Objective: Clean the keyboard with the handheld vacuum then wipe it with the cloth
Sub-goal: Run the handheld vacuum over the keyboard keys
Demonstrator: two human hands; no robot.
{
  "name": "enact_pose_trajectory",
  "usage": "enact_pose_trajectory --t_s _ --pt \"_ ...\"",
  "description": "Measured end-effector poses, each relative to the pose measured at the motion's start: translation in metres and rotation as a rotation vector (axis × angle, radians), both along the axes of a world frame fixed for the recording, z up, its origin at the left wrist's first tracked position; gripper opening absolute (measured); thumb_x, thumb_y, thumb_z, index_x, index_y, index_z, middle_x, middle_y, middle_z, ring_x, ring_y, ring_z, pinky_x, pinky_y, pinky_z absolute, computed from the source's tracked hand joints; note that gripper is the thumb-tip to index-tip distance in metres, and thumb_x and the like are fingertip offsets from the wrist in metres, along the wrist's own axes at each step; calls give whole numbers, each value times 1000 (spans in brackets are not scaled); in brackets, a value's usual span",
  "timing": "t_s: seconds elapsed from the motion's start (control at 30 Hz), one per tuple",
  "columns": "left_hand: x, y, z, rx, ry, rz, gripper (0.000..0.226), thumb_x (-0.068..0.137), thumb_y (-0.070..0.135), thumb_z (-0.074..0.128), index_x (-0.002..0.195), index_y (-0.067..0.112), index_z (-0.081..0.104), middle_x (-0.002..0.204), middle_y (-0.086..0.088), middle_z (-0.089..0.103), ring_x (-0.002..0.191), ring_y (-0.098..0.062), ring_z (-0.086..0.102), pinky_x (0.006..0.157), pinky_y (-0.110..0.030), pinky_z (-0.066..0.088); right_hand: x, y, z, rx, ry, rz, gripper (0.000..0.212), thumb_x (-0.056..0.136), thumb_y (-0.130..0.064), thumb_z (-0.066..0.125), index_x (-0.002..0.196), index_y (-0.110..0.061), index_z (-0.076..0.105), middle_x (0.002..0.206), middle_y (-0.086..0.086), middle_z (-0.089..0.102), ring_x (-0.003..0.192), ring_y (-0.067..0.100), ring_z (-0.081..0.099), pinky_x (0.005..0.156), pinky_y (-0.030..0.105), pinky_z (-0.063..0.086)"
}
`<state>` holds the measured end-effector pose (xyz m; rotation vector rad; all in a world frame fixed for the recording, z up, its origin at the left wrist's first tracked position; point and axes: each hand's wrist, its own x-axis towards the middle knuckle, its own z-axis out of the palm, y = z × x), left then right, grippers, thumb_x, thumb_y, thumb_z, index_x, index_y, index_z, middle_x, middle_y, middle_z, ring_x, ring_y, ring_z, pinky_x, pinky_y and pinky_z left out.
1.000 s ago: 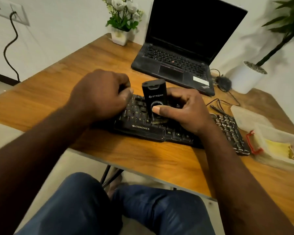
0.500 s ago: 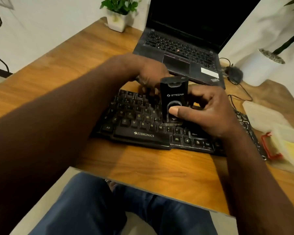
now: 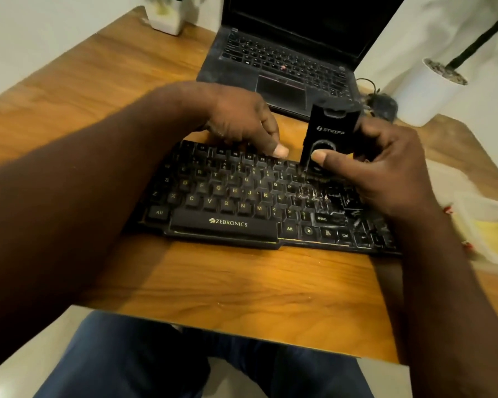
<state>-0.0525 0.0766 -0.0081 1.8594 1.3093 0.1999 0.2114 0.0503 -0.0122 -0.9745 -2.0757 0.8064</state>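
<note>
Left hand (image 3: 239, 119) grips the black plastic keyboard (image 3: 227, 202) at its far edge, right hand (image 3: 385, 173) the black boxy handheld vacuum (image 3: 331, 130) on its keys; tilting may lose suction

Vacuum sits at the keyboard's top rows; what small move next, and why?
Probably the right hand draws the handheld vacuum nearer, toward the right Shift key: pale debris lies on the keyboard there, and the left hand holds its far edge.
</note>
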Motion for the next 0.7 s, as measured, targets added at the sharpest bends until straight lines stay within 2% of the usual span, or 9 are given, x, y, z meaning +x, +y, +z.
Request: enact_pose_trajectory --t_s 0.07,0.13,0.17,0.23,0.33,0.4,0.47,0.6,0.7 --pt "4 -2 3 6 9 -10 41 71 64 73 83 24 76 80 1 69 74 -21 58 78 -42 49 1 -2 1 -47 2 96 32 85 -20 85 112 -9 72 103 8 77 92 30 76 75 60 61" --pt "10 -2 2 44 41 -1 49 71 62 74 93 19 75 91 -4 71 81 -27 60 82 -42 52 2 -5 1 -50 -75 175 35 84 -18 85 115 -10 72 106 6 77 96 27 75 80 58 61" --pt "12 -2 1 63 50 9 45 78 54 75 98 14 74 93 -6 70 82 -26 60 80 -40 51 2 -5 1 -24 -94 169 38 84 -17 86 118 -9 71 108 5 76 99 25 74 82 56 61" --pt "14 0 -1 89 57 16 34 89 42 74 96 9 72 91 -7 67 81 -19 57 75 -36 47 0 -2 1 45 -58 125 41 83 -17 87 120 -7 70 110 6 75 101 26 73 85 57 59" --pt "13 0 -1 88 59 16 28 89 40 74 91 12 72 92 -11 70 76 -16 59 73 -37 49 -4 -6 1 70 -24 195 44 81 -13 87 120 -5 68 111 9 73 102 27 71 85 52 60" --pt "11 -1 0 67 41 18 34 81 45 77 88 12 72 81 -7 70 67 -13 59 67 -37 52 -4 -12 -1 62 -84 270 39 80 -13 87 112 -4 68 104 10 71 93 25 70 78 44 59" --pt "11 -2 2 50 24 11 39 73 53 77 81 15 69 71 -1 66 62 -11 57 62 -31 49 7 -13 2 67 -149 272 35 79 -15 88 106 -4 68 97 8 70 85 26 69 71 46 57" --pt "9 -2 3 61 41 17 32 87 47 74 84 16 72 74 2 69 69 -11 61 75 -33 51 46 -15 14 100 -231 145 38 76 -36 86 101 -13 69 93 1 71 83 25 70 68 51 54" --pt "10 -2 3 75 34 43 30 90 45 72 79 17 71 66 7 65 57 -3 57 71 -30 47 40 -20 9 103 -172 128 37 79 -31 89 100 -9 68 91 0 72 82 23 71 67 51 56"
